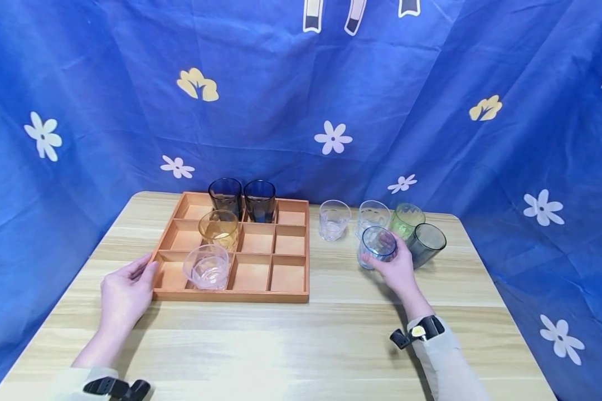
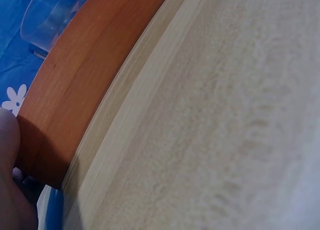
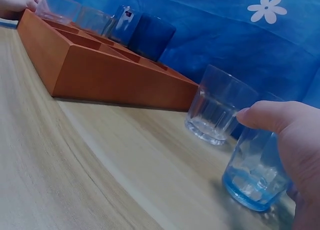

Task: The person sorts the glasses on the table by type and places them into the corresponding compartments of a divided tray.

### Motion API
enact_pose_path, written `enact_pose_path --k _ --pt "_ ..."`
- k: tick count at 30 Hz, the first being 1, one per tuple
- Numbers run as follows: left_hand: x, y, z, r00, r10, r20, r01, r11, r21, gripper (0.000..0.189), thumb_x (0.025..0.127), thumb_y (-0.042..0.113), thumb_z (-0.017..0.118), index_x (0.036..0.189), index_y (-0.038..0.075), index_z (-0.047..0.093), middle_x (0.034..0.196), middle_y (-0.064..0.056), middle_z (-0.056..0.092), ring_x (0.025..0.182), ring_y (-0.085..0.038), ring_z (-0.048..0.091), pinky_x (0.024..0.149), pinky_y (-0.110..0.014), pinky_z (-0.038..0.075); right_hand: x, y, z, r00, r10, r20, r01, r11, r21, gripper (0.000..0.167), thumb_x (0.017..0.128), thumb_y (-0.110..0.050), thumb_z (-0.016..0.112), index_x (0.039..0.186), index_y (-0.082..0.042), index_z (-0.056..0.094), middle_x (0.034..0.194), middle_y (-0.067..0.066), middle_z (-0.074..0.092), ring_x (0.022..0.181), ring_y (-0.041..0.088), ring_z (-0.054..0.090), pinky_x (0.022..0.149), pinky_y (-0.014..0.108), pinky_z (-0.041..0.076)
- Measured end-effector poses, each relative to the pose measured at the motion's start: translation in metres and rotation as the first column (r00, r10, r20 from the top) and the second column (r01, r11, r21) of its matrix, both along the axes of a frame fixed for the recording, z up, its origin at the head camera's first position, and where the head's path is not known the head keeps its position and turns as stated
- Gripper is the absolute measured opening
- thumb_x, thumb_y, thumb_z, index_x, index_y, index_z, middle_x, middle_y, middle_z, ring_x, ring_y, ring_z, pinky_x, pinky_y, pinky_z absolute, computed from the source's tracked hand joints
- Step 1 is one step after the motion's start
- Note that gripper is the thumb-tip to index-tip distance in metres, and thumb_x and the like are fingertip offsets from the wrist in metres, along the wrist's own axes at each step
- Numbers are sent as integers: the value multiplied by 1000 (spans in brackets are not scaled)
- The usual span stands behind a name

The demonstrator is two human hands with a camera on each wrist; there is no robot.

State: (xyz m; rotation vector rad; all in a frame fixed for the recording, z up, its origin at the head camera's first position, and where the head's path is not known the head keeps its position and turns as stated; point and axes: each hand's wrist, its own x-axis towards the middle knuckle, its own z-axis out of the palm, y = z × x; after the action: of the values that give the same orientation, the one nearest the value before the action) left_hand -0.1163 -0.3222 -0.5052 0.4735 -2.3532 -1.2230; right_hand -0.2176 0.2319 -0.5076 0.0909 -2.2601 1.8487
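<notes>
My left hand (image 1: 127,289) grips the left side of a wooden divided tray (image 1: 231,297) near its front corner. My right hand (image 1: 397,268) holds a blue-tinted glass (image 1: 368,259) at the right of the table, thumb and fingers around its upper part. In the right wrist view that blue glass (image 3: 252,187) has its base close to the table; whether it touches is unclear. Around it stand a clear glass (image 1: 334,223), another clear glass (image 1: 373,210), a green glass (image 1: 406,220) and a dark grey glass (image 1: 426,245).
Two dark glasses sit in the tray's back row, one (image 1: 226,197) left of the other (image 1: 260,200). An amber glass (image 1: 219,229) is in the middle row, a clear pinkish glass (image 1: 207,267) in the front row. Behind the table (image 1: 231,351) hangs a blue curtain (image 1: 261,100).
</notes>
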Motion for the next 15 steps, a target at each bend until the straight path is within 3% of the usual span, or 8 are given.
enact_pose_path --k 6,11,15 --pt "0 0 1 1000 -13 16 13 1000 9 36 105 19 67 133 -3 71 125 -23 69 92 20 56 75 -2 48 -1 0 -2 1000 -24 13 24 1000 8 87 74 6 94 148 8 48 142 29 58 133 43 55 117 49 43" --pt "0 0 1 1000 -16 13 16 1000 -5 36 105 19 67 133 -4 71 124 -23 69 91 21 56 74 -2 48 0 -4 5 1000 -4 -9 4 999 -47 84 75 13 89 148 13 46 142 36 55 134 50 52 118 55 40" --pt "1 0 1 1000 -13 14 13 1000 -14 35 106 19 67 133 -4 71 124 -24 69 90 22 55 74 -1 48 3 -9 12 1000 17 -13 -18 999 -41 84 76 10 91 148 10 47 142 31 58 133 44 54 117 50 43"
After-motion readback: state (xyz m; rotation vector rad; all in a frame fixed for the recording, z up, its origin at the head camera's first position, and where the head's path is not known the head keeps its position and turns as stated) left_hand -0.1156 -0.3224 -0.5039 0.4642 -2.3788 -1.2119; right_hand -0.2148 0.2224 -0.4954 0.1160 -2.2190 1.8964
